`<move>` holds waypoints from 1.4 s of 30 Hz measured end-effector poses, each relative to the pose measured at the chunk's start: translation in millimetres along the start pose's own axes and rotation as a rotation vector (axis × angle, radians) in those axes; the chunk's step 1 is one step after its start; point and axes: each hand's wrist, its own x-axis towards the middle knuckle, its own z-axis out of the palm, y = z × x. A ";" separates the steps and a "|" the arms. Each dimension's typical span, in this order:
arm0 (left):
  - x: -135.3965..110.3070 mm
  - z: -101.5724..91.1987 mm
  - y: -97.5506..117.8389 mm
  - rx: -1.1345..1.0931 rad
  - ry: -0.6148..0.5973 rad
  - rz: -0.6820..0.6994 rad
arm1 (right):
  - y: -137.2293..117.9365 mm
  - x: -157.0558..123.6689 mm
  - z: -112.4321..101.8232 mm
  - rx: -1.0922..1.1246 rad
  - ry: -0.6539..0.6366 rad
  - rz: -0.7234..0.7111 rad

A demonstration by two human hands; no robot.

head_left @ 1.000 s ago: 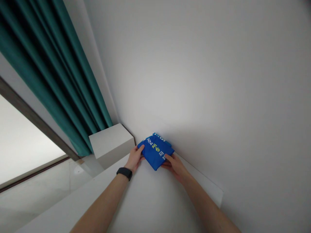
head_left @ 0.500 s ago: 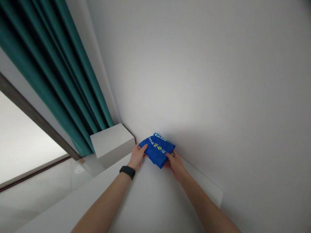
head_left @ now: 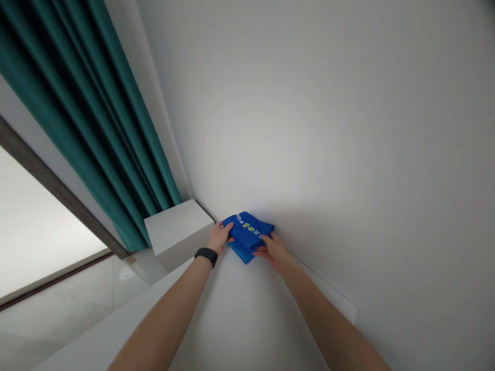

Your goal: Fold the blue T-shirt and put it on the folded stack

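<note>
A folded blue cloth (head_left: 247, 231) with yellow and white print lies at the far corner of a white tabletop (head_left: 240, 314), against the white wall. My left hand (head_left: 218, 238), with a black band on its wrist, grips the cloth's left edge. My right hand (head_left: 270, 249) pinches the cloth's right edge, thumb on top. A lower layer of the cloth shows beneath the top fold.
A white box-shaped block (head_left: 178, 231) stands just left of the cloth. Teal curtains (head_left: 73, 118) hang at the left beside a dark-framed window (head_left: 50, 185). A pale floor (head_left: 58, 309) lies below the table's left edge.
Both hands have pushed the cloth farther toward the wall corner, and its top layer has been folded over, so it looks smaller.
</note>
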 end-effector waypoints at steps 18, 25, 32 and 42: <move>2.5 -20.2 6.0 0.281 0.021 0.105 | 8.1 -19.4 -30.4 -0.026 -0.010 0.024; -10.2 -22.8 -8.4 0.328 0.086 0.234 | 10.3 -24.6 -34.9 -0.207 -0.060 -0.058; -41.9 -21.8 -47.8 0.417 0.222 0.535 | 40.0 -18.3 -28.2 -0.408 0.055 -0.417; -89.7 -1.7 -71.3 0.643 0.056 0.836 | 43.2 -25.5 -28.9 -0.542 0.096 -0.570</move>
